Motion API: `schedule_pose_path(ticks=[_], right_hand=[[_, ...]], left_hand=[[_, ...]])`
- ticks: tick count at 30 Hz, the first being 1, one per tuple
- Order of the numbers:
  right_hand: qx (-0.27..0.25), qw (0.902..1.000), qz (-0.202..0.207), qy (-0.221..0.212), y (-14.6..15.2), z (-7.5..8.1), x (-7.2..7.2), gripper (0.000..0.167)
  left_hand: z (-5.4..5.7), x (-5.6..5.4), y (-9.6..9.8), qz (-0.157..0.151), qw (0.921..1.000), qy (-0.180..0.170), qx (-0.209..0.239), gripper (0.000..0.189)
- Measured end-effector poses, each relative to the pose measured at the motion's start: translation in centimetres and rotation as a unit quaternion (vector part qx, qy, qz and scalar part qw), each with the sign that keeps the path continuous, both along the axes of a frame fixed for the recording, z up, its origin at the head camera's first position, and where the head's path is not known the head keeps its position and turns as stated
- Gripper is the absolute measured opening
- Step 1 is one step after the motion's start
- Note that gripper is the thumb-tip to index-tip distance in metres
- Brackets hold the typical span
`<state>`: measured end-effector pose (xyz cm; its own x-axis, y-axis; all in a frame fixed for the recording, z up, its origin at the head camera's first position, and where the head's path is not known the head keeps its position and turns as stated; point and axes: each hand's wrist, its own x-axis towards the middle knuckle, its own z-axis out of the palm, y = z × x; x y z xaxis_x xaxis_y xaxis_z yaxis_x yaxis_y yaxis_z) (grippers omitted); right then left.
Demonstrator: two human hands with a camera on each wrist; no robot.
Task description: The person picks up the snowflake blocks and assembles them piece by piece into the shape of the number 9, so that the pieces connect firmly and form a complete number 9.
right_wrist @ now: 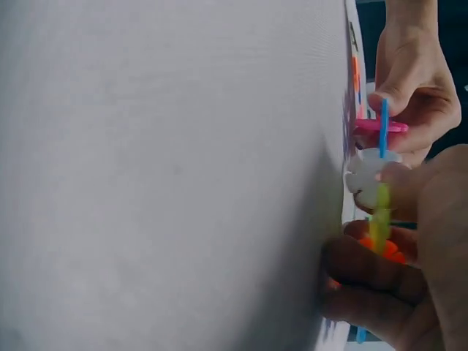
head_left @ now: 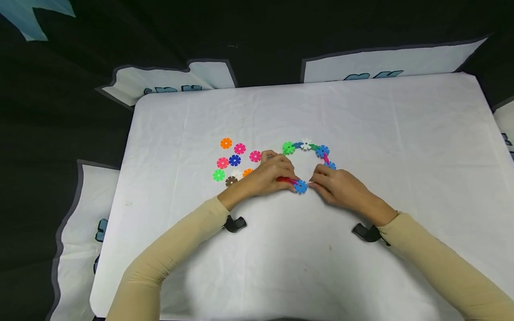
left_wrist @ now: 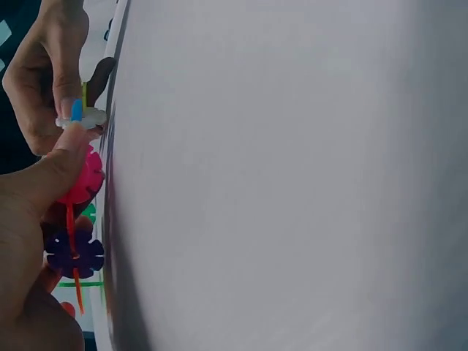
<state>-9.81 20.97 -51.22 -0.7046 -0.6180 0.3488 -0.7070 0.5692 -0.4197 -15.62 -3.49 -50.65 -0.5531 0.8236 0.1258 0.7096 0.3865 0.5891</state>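
A curved chain of slotted plastic snowflake discs lies on the table in the head view, with a green disc [head_left: 288,148], a white disc [head_left: 306,144] and a blue disc [head_left: 322,151] along its far side. On the near side, my left hand [head_left: 273,176] grips the chain by its red and pink discs, next to another blue disc [head_left: 300,187]. My right hand [head_left: 341,187] pinches a white disc [right_wrist: 361,175] against that blue one, with a yellow disc [right_wrist: 380,219] joined behind it. Fingers partly hide both ends. A pink disc [left_wrist: 89,175] shows by the left thumb.
Left of the chain lie several loose discs, among them an orange disc [head_left: 226,143], a dark blue disc [head_left: 234,160], a green disc [head_left: 218,175] and a brown disc [head_left: 231,181]. A white cloth covers the table [head_left: 281,258]. Dark printed fabric hangs behind it.
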Motion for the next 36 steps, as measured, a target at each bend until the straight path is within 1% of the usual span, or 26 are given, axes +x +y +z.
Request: schedule_pose_path(ticks=[5, 10, 14, 18, 21, 23, 25, 27, 29, 32, 34, 36], right_hand=[[-0.005, 0.9995, -0.022, 0.022, -0.2, -0.6, 0.0, 0.009], [-0.027, 0.9981, -0.034, 0.044, -0.5, -1.1, 0.1, 0.009], [-0.052, 0.9966, -0.030, 0.057, -0.7, -1.5, 0.2, 0.010], [-0.058, 0.9961, -0.024, 0.062, -1.0, -1.6, 0.4, 0.008], [-0.048, 0.9966, -0.029, 0.060, -1.2, -1.6, 0.9, 0.008], [-0.036, 0.9974, -0.026, 0.056, -1.1, -1.3, 1.3, 0.008], [-0.022, 0.9988, -0.015, 0.041, -0.7, -1.0, 1.7, 0.017], [-0.021, 0.9994, -0.016, 0.023, 0.1, -0.5, 2.0, 0.029], [-0.035, 0.9985, -0.040, 0.013, 1.4, 0.0, 2.0, 0.039], [-0.052, 0.9927, -0.109, 0.002, 3.4, 0.6, 1.7, 0.047], [-0.039, 0.9893, -0.139, -0.021, 4.4, 0.8, 1.3, 0.053], [-0.006, 0.9879, -0.146, -0.053, 4.8, 0.9, 1.0, 0.056]], left_hand=[[-0.4, 0.2, 0.0, -0.009, 0.9998, -0.007, 0.019, 0.023], [-0.7, 0.1, 0.1, -0.010, 0.9993, -0.009, 0.033, 0.023], [-1.1, 0.0, 0.1, -0.016, 0.9991, -0.010, 0.039, 0.023], [-1.3, -0.2, -0.1, -0.026, 0.9990, -0.010, 0.035, 0.023], [-1.0, -0.1, -0.1, -0.032, 0.9993, -0.009, 0.015, 0.022], [-0.5, -0.1, -0.2, -0.036, 0.9993, -0.005, -0.008, 0.023], [0.1, 0.1, -0.3, -0.041, 0.9987, -0.003, -0.029, 0.026], [0.5, 0.4, -0.6, -0.047, 0.9980, 0.001, -0.042, 0.032], [0.8, 0.7, -0.9, -0.046, 0.9977, 0.008, -0.048, 0.038], [1.1, 0.9, -1.5, -0.036, 0.9982, 0.016, -0.046, 0.041], [1.1, 1.0, -1.9, -0.031, 0.9984, 0.020, -0.043, 0.038], [1.0, 1.0, -2.2, -0.033, 0.9986, 0.018, -0.037, 0.036]])
